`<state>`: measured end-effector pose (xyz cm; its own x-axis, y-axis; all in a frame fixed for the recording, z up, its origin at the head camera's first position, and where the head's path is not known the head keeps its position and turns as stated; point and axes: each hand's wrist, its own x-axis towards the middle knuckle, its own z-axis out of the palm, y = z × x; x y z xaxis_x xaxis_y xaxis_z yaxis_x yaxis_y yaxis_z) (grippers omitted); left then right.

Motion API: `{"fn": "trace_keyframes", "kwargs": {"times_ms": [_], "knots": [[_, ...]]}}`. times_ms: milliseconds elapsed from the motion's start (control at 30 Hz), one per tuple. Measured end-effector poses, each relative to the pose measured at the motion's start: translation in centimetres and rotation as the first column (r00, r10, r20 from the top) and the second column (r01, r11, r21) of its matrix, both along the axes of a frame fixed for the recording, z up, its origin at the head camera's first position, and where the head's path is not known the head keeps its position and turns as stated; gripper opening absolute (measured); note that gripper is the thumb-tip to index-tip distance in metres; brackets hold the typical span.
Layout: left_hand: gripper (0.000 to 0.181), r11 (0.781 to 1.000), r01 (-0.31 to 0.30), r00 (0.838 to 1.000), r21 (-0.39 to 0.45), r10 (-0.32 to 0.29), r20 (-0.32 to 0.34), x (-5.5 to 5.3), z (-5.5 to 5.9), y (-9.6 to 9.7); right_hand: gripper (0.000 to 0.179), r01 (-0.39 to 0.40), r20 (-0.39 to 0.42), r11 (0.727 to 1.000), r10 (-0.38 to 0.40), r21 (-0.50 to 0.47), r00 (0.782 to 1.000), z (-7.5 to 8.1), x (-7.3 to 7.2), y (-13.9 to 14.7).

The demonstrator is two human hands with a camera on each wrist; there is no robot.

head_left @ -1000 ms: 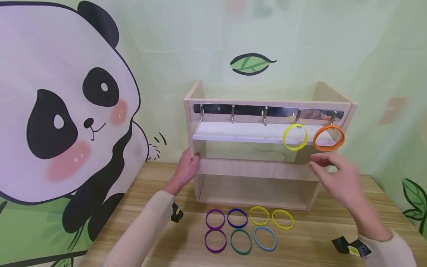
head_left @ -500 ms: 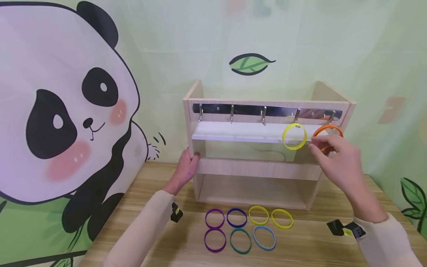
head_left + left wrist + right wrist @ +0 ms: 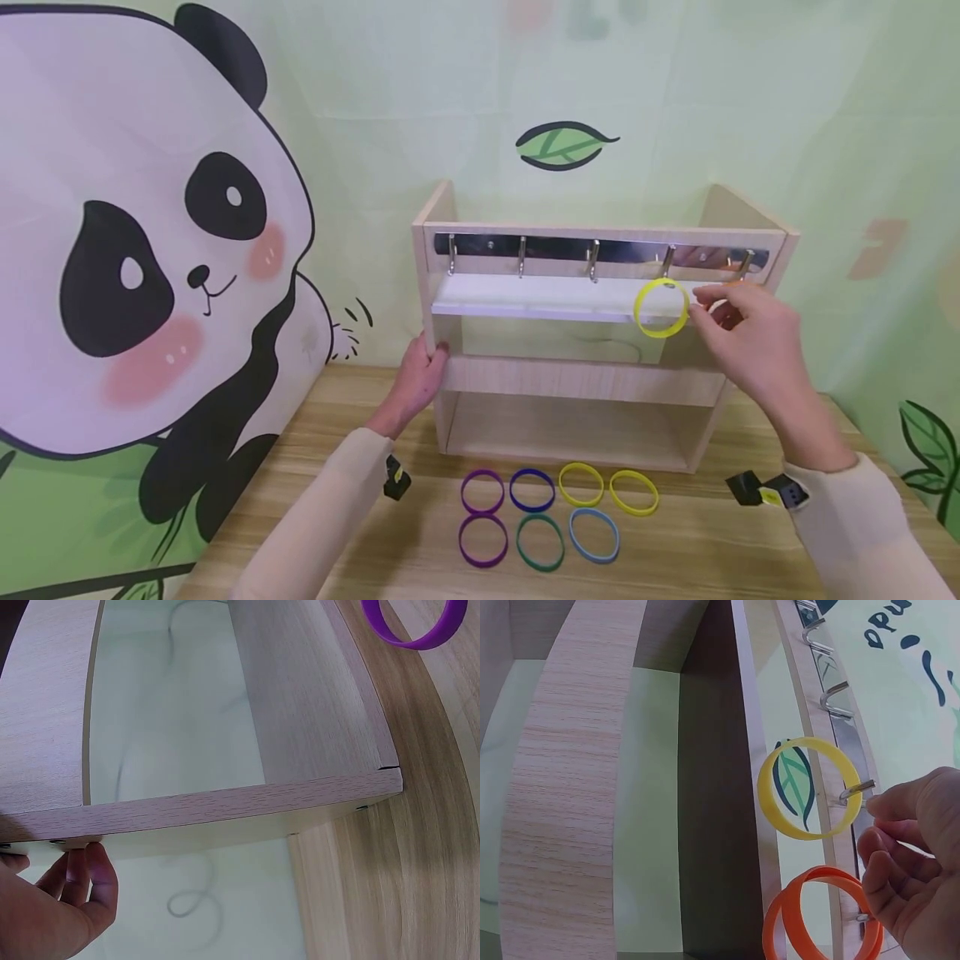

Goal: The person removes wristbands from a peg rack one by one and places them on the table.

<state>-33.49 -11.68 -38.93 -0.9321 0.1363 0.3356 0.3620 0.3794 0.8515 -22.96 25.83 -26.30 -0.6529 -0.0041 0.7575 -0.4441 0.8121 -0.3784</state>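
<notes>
A yellow silicone wristband hangs from the second hook from the right on a small wooden shelf. My right hand is just right of the band, fingers loosely bent; in the right wrist view its thumb tip is close to the hook tip, with nothing visibly pinched. Orange wristbands hang on the rightmost hook, mostly hidden behind this hand in the head view. My left hand holds the shelf's left side panel, its fingertips against the outer face in the left wrist view.
Several wristbands lie in two rows on the wooden table before the shelf: purple, dark blue, yellow, green and light blue. Three hooks on the metal rail bear no bands. A panda-print cloth hangs behind.
My right hand has risen from below the orange bands, passed in front of them and shifted left to the hanging yellow band. The left hand stays on the shelf side.
</notes>
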Motion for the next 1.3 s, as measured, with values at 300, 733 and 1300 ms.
{"fn": "trace_keyframes", "kwargs": {"times_ms": [300,733,1300], "knots": [[0.045,1.0,0.011,0.999,0.01,-0.011,-0.03,0.0,-0.1,0.0,0.024,0.027,0.062,0.999,-0.029,0.032,0.998,0.8,-1.0,-0.5],[0.046,1.0,0.019,0.999,0.008,-0.019,-0.032,-0.1,-0.2,-0.1,0.024,0.077,0.156,0.996,-0.083,0.048,0.984,1.1,-1.9,-1.1],[0.046,1.0,-0.003,1.0,-0.002,0.003,-0.014,-0.2,-0.2,-0.1,0.025,0.075,0.162,0.997,-0.076,0.01,0.984,1.3,-1.7,-1.3]]}}
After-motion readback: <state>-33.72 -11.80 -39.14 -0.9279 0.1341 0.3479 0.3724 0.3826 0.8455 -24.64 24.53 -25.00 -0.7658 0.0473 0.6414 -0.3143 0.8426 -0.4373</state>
